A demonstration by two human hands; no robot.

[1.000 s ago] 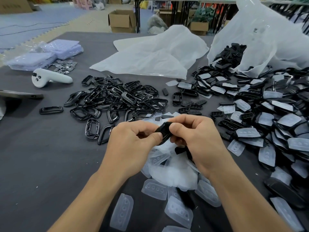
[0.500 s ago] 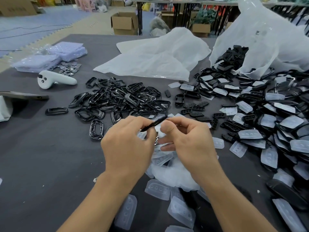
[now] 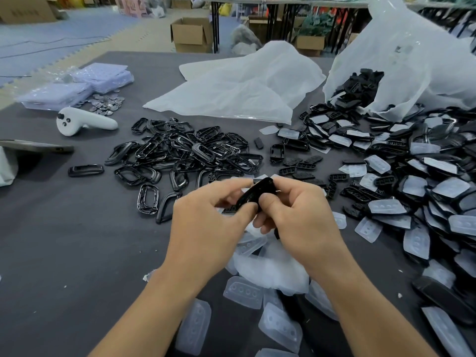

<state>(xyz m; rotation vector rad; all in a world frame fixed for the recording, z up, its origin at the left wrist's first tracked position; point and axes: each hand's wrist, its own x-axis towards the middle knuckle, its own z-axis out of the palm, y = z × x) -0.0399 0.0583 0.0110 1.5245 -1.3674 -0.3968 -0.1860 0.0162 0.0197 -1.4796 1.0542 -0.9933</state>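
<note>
A small black plastic shell [image 3: 253, 193] is held above the dark table [image 3: 64, 240], tilted, between both hands. My left hand [image 3: 206, 228] pinches its lower left end with thumb and fingers. My right hand [image 3: 296, 217] grips its upper right end, fingers curled round it. Beyond the hands lies a pile of black oval frames [image 3: 180, 155]. To the right spreads a heap of black shells and translucent white button pads [image 3: 412, 181]. More translucent pads [image 3: 243, 292] and a crumpled clear bag [image 3: 270, 269] lie under my wrists.
A white handheld controller [image 3: 82, 122] lies at the left, near a pile of small metal discs [image 3: 105, 103] and bagged purple sheets [image 3: 77, 86]. A flat white plastic bag [image 3: 231, 91] and an open bag of black parts [image 3: 386, 81] sit at the back. A phone [image 3: 36, 146] is at far left.
The black piece, seen edge-on half a second ago, has been turned so its broad side shows. Both hands have kept hold of it and stayed over the same spot.
</note>
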